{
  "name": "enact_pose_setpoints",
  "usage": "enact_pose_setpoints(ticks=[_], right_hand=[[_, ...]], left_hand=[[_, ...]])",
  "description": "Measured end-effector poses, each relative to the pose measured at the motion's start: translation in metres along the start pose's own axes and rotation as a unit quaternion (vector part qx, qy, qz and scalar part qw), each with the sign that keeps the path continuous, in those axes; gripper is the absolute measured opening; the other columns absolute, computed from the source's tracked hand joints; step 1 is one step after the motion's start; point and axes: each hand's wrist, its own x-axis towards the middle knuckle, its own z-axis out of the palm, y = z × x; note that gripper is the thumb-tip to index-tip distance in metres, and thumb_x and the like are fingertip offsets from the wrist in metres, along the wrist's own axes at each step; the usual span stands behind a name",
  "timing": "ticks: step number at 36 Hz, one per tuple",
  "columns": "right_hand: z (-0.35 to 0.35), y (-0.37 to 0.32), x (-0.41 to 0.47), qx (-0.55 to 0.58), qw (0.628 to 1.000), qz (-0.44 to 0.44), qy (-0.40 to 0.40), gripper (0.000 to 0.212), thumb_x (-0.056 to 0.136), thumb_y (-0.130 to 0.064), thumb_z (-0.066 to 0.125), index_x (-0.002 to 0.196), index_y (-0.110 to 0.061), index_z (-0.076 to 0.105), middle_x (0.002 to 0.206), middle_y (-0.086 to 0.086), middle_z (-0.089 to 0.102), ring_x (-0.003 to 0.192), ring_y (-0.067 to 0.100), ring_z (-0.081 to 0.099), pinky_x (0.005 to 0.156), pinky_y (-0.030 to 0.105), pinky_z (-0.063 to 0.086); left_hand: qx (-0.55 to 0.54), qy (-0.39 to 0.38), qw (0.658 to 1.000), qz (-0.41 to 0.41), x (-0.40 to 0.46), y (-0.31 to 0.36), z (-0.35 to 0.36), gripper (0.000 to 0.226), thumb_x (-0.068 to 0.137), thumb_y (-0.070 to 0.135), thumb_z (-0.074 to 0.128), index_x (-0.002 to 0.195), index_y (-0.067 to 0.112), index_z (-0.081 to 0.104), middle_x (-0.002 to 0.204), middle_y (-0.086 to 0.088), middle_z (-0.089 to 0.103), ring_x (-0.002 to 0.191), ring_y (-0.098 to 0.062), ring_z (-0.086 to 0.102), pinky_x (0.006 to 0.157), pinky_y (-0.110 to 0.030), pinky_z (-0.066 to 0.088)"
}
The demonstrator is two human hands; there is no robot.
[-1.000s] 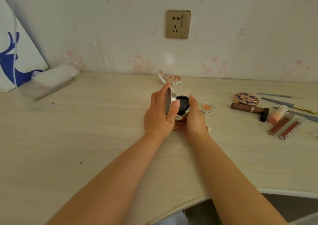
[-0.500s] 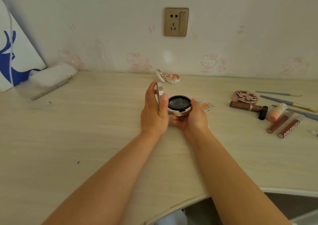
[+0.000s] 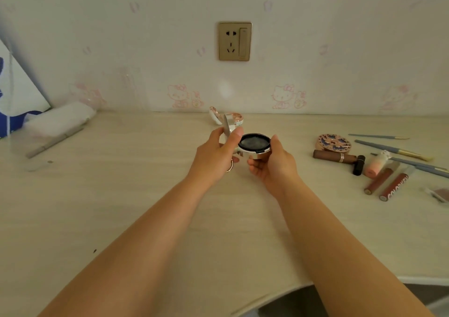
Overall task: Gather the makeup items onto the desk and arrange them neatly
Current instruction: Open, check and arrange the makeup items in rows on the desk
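The right hand [image 3: 272, 163] cupped a round silver compact [image 3: 255, 146] from below to steady it, while the left hand [image 3: 216, 154], at nine o'clock, pinched its raised lid [image 3: 228, 127], probably to close it.

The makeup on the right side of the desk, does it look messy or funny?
Yes. The lip gloss tubes, brown lipstick and brushes lie at mixed angles in a loose pile, not lined up. Nothing looks spilled or broken.
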Motion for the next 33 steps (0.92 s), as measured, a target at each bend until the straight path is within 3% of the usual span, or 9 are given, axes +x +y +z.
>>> enact_pose_setpoints(ticks=[4, 6, 8, 10, 13, 16, 20, 22, 33], right_hand=[[-0.005, -0.014, 0.014, 0.015, 1.0, 0.012, -0.005, 0.04, 0.101, -0.038, 0.032, 0.102, -0.003, 0.052, 0.067, 0.01, 0.056, 0.049, 0.015, 0.056, 0.042, 0.022, 0.048], [-0.008, -0.024, 0.022, 0.01, 1.0, 0.01, 0.001, 0.038, 0.101, -0.036, 0.033, 0.106, -0.003, 0.051, 0.069, 0.01, 0.057, 0.052, 0.015, 0.056, 0.044, 0.022, 0.049], [-0.011, -0.032, 0.033, 0.004, 1.0, 0.002, 0.007, 0.036, 0.101, -0.032, 0.034, 0.114, -0.003, 0.049, 0.073, 0.009, 0.058, 0.052, 0.015, 0.057, 0.045, 0.022, 0.05], [-0.013, -0.037, 0.046, -0.007, 1.0, -0.014, 0.006, 0.035, 0.1, -0.025, 0.037, 0.128, -0.005, 0.044, 0.082, 0.008, 0.057, 0.057, 0.016, 0.057, 0.05, 0.024, 0.051], [-0.02, -0.042, 0.065, -0.048, 0.998, -0.049, -0.008, 0.048, 0.095, -0.012, 0.048, 0.14, -0.013, 0.033, 0.091, 0.006, 0.056, 0.069, 0.016, 0.057, 0.064, 0.027, 0.051], [-0.027, -0.041, 0.083, -0.128, 0.988, -0.085, -0.025, 0.065, 0.089, -0.005, 0.057, 0.145, -0.01, 0.026, 0.11, 0.009, 0.056, 0.084, 0.017, 0.06, 0.075, 0.025, 0.053], [-0.036, -0.036, 0.109, -0.346, 0.927, -0.147, 0.025, 0.083, 0.081, -0.026, 0.069, 0.147, -0.012, 0.022, 0.142, 0.006, 0.039, 0.117, 0.022, 0.053, 0.101, 0.033, 0.043], [-0.037, -0.036, 0.12, -0.413, 0.895, -0.163, 0.051, 0.085, 0.08, -0.036, 0.07, 0.146, -0.011, 0.024, 0.146, 0.006, 0.035, 0.13, 0.022, 0.042, 0.102, 0.029, 0.035], [-0.039, -0.029, 0.16, -0.503, 0.839, -0.189, 0.085, 0.079, 0.079, -0.039, 0.07, 0.142, -0.011, 0.032, 0.14, 0.008, 0.04, 0.128, 0.024, 0.041, 0.1, 0.031, 0.036]], left_hand=[[0.007, -0.017, 1.0, -0.005, 0.02, 0.012, 0.009, 0.042, 0.085, 0.062, 0.044, 0.114, 0.033, 0.053, 0.088, 0.014, 0.062, 0.078, -0.006, 0.068, 0.07, -0.029, 0.053], [0.015, -0.031, 0.999, -0.006, 0.033, 0.02, 0.015, 0.041, 0.086, 0.062, 0.042, 0.11, 0.031, 0.055, 0.089, 0.012, 0.062, 0.081, -0.006, 0.067, 0.067, -0.026, 0.051], [0.023, -0.039, 0.999, -0.01, 0.045, 0.027, 0.023, 0.042, 0.087, 0.062, 0.04, 0.108, 0.028, 0.054, 0.088, 0.008, 0.063, 0.081, -0.007, 0.065, 0.062, -0.024, 0.046], [0.028, -0.041, 0.999, -0.014, 0.058, 0.031, 0.031, 0.047, 0.086, 0.064, 0.038, 0.11, 0.026, 0.052, 0.089, 0.006, 0.063, 0.087, -0.012, 0.064, 0.068, -0.027, 0.047], [0.046, -0.038, 0.998, -0.018, 0.079, 0.032, 0.043, 0.061, 0.086, 0.067, 0.034, 0.122, 0.02, 0.051, 0.102, 0.002, 0.063, 0.1, -0.019, 0.06, 0.081, -0.034, 0.045], [0.064, -0.032, 0.997, -0.038, 0.1, 0.029, 0.052, 0.068, 0.087, 0.068, 0.029, 0.124, 0.015, 0.05, 0.107, -0.003, 0.063, 0.097, -0.019, 0.059, 0.075, -0.032, 0.043], [0.098, -0.046, 0.994, -0.019, 0.12, 0.021, 0.064, 0.068, 0.089, 0.065, 0.029, 0.126, 0.012, 0.049, 0.106, -0.002, 0.06, 0.098, -0.02, 0.057, 0.075, -0.032, 0.038], [0.104, -0.061, 0.993, -0.013, 0.126, 0.016, 0.07, 0.067, 0.089, 0.064, 0.031, 0.13, 0.013, 0.044, 0.113, -0.003, 0.058, 0.102, -0.02, 0.057, 0.078, -0.033, 0.04], [0.115, -0.041, 0.993, -0.005, 0.151, -0.003, 0.091, 0.057, 0.094, 0.053, 0.032, 0.126, 0.009, 0.048, 0.113, -0.011, 0.061, 0.108, -0.027, 0.054, 0.078, -0.03, 0.036]])
